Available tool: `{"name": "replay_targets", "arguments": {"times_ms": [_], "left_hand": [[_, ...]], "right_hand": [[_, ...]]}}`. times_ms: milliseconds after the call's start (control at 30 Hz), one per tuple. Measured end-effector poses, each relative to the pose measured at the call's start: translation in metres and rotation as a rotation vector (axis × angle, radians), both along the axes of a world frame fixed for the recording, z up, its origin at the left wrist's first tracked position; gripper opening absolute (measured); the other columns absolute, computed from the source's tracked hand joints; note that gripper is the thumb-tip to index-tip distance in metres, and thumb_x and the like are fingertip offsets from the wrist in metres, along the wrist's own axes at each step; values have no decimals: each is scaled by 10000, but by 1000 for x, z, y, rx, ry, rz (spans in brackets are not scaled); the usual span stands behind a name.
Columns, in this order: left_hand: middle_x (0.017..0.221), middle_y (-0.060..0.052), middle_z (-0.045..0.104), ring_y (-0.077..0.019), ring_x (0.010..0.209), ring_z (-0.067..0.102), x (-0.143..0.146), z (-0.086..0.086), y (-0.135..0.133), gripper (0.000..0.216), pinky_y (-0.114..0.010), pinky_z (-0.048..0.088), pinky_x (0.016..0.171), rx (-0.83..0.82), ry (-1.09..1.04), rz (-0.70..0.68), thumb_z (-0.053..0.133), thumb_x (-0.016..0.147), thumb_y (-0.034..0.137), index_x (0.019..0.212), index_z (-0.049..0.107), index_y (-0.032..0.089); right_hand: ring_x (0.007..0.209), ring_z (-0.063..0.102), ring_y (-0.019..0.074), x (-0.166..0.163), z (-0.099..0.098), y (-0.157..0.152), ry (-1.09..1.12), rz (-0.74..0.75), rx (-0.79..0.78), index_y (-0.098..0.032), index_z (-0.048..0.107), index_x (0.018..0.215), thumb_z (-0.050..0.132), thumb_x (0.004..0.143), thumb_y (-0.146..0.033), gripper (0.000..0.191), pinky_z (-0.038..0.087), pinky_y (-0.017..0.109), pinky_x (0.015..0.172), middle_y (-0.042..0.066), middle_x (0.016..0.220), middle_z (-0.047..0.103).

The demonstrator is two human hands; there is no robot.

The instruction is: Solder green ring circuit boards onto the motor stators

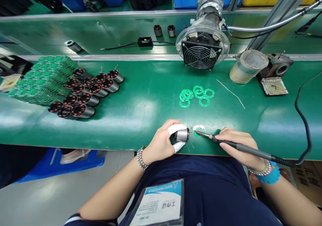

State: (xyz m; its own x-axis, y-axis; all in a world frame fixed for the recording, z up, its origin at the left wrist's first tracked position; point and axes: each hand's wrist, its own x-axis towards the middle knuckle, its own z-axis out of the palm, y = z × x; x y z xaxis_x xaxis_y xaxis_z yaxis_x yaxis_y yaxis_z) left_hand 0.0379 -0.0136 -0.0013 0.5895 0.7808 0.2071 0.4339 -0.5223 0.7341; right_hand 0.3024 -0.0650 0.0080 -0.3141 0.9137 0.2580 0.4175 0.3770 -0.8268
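My left hand, with white covers on two fingertips, grips a motor stator lying on its side near the table's front edge. Thin wire ends stick out from the stator's right end. Close beside it lies a ring-shaped circuit board, partly white and partly green. My right hand is closed round the dark handle of a soldering iron. The iron's tip reaches over the ring board; whether it touches the board I cannot tell. Several loose green ring boards lie just beyond.
Several stators stand at the left by stacked green boards. A fume fan hangs at the back. A round tin, a soldering iron stand and a bent solder wire are at the right. The iron's cord curves there.
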Motion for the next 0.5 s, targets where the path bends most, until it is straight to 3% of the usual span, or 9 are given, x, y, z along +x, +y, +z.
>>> {"name": "replay_targets", "arguments": {"times_ms": [500], "left_hand": [[1036, -91, 557, -195, 931, 567, 1, -1, 0, 407, -360, 495, 801, 9, -16, 2, 629, 674, 102, 1058, 527, 187]], "right_hand": [[810, 639, 185, 0, -2, -2, -26, -91, 54, -213, 642, 978, 627, 780, -172, 203, 531, 336, 766, 52, 854, 678]]}}
